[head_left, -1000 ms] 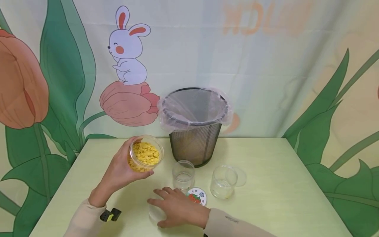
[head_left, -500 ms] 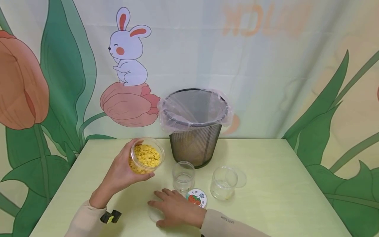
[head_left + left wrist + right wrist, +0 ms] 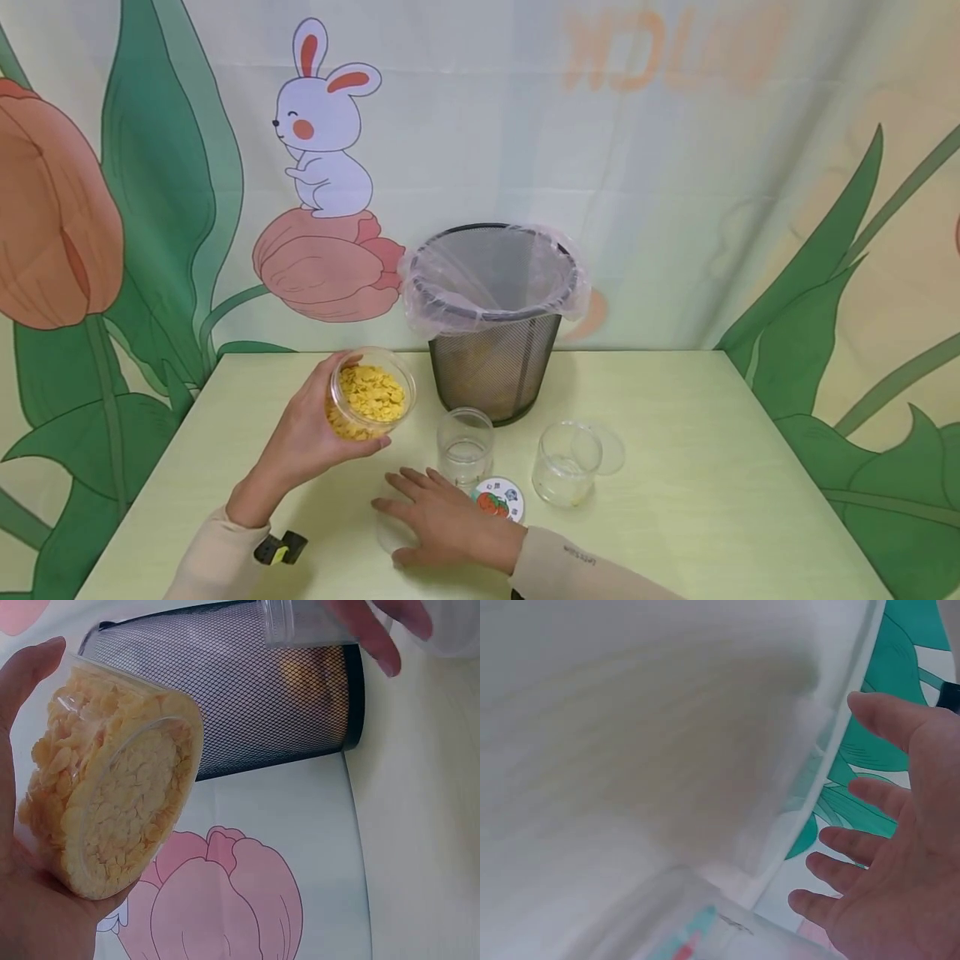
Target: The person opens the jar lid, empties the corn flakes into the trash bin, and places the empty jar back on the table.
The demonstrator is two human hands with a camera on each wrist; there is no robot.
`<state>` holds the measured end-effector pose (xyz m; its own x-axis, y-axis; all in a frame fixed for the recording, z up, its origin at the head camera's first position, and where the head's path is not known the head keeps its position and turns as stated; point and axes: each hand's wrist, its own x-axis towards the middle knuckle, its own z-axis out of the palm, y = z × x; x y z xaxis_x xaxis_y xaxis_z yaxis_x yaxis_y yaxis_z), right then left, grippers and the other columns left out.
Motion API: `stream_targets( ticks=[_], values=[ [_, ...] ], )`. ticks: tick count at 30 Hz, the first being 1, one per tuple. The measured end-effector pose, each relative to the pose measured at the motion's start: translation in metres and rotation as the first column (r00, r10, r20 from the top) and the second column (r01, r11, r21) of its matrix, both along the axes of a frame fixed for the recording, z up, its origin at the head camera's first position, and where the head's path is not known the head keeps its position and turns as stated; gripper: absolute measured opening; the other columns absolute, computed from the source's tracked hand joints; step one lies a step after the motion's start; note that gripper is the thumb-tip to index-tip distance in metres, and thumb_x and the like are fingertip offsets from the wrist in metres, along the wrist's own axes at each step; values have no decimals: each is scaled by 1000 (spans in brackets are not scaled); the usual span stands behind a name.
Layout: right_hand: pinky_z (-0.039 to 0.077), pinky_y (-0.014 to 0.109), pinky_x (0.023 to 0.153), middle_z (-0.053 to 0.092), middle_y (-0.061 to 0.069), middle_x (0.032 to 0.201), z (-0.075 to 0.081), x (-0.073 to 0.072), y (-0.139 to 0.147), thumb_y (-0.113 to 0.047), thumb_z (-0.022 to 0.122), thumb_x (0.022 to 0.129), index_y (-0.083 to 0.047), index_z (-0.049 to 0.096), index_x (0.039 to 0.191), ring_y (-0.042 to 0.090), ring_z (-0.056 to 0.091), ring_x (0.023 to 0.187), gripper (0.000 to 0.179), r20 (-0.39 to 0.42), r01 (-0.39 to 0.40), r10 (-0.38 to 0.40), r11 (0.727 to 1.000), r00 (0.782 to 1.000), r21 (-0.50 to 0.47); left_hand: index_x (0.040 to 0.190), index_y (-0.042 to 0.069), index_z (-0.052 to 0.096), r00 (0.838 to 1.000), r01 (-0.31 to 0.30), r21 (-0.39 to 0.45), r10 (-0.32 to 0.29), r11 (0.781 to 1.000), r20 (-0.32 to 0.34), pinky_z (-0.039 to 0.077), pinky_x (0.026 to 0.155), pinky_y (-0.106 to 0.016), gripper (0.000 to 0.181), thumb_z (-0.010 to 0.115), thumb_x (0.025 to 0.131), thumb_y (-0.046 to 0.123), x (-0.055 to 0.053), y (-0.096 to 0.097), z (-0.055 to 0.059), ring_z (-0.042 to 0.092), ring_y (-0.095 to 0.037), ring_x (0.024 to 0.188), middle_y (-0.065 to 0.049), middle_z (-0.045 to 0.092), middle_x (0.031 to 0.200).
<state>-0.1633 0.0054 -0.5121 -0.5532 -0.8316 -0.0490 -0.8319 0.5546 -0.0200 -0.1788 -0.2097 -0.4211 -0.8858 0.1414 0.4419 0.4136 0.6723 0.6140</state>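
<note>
My left hand (image 3: 315, 425) grips a clear jar (image 3: 142, 802) filled with yellow corn flakes (image 3: 375, 393). The jar is raised left of the wastebasket, tilted with its open mouth toward me. My right hand (image 3: 442, 521) reaches low over the table with fingers spread apart and holds nothing. Beneath its fingers and thumb is a clear round thing (image 3: 386, 537), mostly covered; whether they touch it I cannot tell. In the right wrist view the fingers (image 3: 855, 844) are spread and slightly bent. Beside that hand lies a white round lid (image 3: 504, 500) with a tomato picture.
A black mesh wastebasket (image 3: 491, 371) lined with a thin pinkish bag stands at the back of the table (image 3: 705, 517). In front of it are two clear jars, a left one (image 3: 465, 446) and a right one (image 3: 566, 467). Behind the right jar lies a clear disc (image 3: 611, 450).
My right hand has shifted slightly, its fingertips a little farther left and more spread. The left hand still holds the jar of corn flakes in nearly the same place.
</note>
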Motion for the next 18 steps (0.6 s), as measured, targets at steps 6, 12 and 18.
stream_targets(
  ticks=[6,12,18],
  values=[
    [33,46,118,32,4,160,19,2,8,-57,59,91,-32,35,151,26,31,148,70,0,-8,8,998,1000,-56,150,19,31,1000,3,-1,-3,1000,-2,48,97,-61,115,96,56,35,0,-1,1,51,-33,125,-11,46,143],
    [31,49,118,33,4,159,42,-3,21,-57,58,91,-30,37,151,27,30,149,68,-27,-1,-3,990,1000,-143,149,20,31,1000,-3,6,3,1000,-11,48,97,-61,115,96,56,33,-1,-3,2,50,-33,125,-10,46,143],
    [27,59,118,29,1,161,62,-5,36,-69,45,92,-34,34,152,26,24,151,71,-90,14,-29,986,996,-168,150,21,30,1000,-6,8,6,1000,-11,48,97,-61,116,96,56,33,0,-3,4,50,-31,125,-9,46,143]
  ],
)
